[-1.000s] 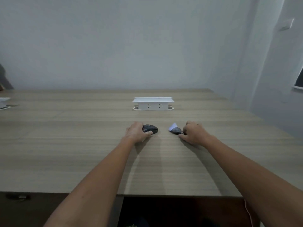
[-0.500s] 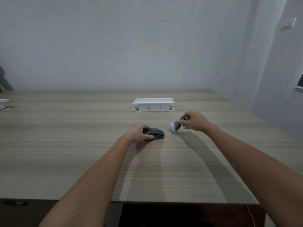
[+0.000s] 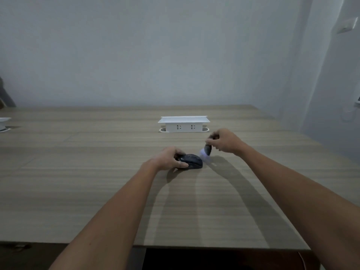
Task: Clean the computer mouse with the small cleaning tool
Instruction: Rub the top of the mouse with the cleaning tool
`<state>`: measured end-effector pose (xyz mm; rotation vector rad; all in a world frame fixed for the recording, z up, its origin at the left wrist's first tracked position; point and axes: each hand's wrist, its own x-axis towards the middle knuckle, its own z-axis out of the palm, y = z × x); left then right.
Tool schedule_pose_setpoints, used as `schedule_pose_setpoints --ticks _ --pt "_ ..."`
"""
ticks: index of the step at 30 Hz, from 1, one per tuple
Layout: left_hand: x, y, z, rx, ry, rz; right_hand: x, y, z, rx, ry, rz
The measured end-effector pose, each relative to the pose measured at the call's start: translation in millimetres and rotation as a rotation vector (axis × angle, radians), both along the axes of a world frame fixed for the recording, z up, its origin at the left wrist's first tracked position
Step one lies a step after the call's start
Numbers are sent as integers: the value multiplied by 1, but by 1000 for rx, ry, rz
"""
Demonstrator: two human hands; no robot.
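Head view, and both bare arms reach out across the wooden bench point(image 3: 97, 182). The left hand point(image 3: 167, 158) sits on the near end of the mouse point(image 3: 191, 164), fingers point(image 3: 180, 152) curled over its top and thumb along its near side, clamped on it and pinning it flat to the bench. The mouse is dark, lying at about mid-bench, its free end pointing right toward the other hand.

The right hand point(image 3: 226, 142) hangs above the bench, just right of and beyond the mouse. Its fingers point(image 3: 210, 141) are pinched together on the dark handle of the brush point(image 3: 206, 151), knuckles up. The brush tilts down and to the left, its pale, slightly blurred bristles point(image 3: 203, 153) just above the right end of the mouse. Whether the bristles touch the shell I cannot tell; they are right at its edge.

Long shadows of both forearms fall on the bench toward the near edge.

Further back, a white socket box point(image 3: 184, 124) stands upright on the bench, two outlets facing the camera, a flat lid on top. It is well apart from the mouse, and the right hand is just in front of its right end. At the far left edge another white piece point(image 3: 3, 123) peeks in, cut off by the frame. A pale wall point(image 3: 155, 55) rises behind, with a switch plate point(image 3: 346, 26) high on the right.
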<state>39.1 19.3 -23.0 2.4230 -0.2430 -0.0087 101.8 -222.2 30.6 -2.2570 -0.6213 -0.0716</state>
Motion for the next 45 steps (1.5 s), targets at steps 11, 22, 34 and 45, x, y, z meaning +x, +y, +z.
schedule_pose_setpoints --ticks 11,22,34,45 --pt "-2 -3 -2 -7 5 41 0 13 3 79 6 39" --pt "-2 -5 -3 28 -31 99 -8 10 -2 148 72 85" --pt "-6 -10 3 62 -42 130 -7 10 -2 9 117 63" --pt "-11 -16 8 81 -39 174 -3 8 -2 -86 31 7"
